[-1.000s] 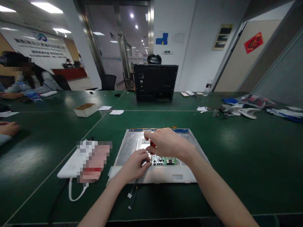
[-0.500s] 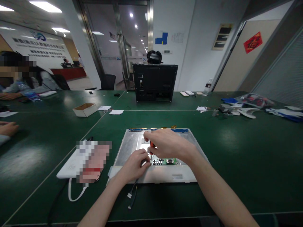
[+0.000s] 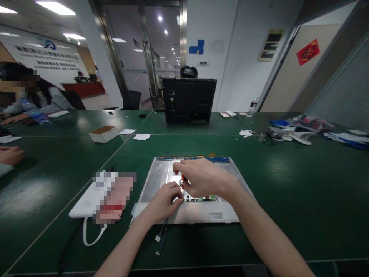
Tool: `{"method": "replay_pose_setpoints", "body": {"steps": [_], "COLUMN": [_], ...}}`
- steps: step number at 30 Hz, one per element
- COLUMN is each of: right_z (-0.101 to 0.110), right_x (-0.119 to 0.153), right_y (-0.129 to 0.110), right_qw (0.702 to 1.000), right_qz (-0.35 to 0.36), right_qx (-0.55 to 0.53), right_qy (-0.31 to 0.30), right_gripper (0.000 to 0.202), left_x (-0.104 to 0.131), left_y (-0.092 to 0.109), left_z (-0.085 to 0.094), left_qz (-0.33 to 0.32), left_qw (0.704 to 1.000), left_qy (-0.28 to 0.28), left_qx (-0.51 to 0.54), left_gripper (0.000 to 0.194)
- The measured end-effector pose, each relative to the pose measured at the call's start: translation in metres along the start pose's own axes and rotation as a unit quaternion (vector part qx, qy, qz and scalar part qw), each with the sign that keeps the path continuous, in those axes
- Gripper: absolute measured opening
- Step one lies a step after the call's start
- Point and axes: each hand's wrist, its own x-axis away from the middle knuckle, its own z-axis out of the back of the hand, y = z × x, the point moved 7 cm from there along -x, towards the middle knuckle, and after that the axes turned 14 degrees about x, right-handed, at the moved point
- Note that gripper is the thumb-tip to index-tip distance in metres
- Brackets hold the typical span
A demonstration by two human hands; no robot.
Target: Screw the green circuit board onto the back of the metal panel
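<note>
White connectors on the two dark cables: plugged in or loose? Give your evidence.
Loose. Both white connectors lie on the green table, past the metal panel's near edge, mated to nothing.

- Two hands, my left hand [image 3: 167,198] and right hand [image 3: 203,177], at one metal panel [image 3: 198,212]
- One red tool [image 3: 183,178] in my grasp
- One green circuit board [image 3: 213,198]
- Two connector-tipped cables [image 3: 164,238]
- One black monitor [image 3: 189,100]
- One open box [image 3: 104,135], two white papers [image 3: 141,137] near it
</note>
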Motion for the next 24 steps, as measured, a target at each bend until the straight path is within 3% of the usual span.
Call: {"method": "replay_pose_setpoints", "body": {"steps": [11, 18, 24], "right_z": [-0.0037, -0.0009, -0.0030], "right_x": [-0.0049, 0.0002, -0.0025], "right_y": [0.0090, 0.0037, 0.0064], "right_qw": [0.998, 1.000, 0.999], "right_qz": [-0.057, -0.018, -0.032], "right_qx": [0.021, -0.007, -0.003], "right_qy": [-0.009, -0.016, -0.018], "right_gripper": [0.024, 0.037, 0.029], "left_x": [0.0001, 0.0012, 0.0010], "left_y": [-0.0004, -0.0026, 0.0000], "left_z": [0.0008, -0.0015, 0.0002], "left_qz": [0.028, 0.013, 0.023], "left_qw": [1.000, 1.000, 1.000], "left_qy": [-0.007, -0.007, -0.013], "left_qx": [-0.003, -0.008, -0.007], "left_gripper": [0.005, 0.005, 0.006]}}
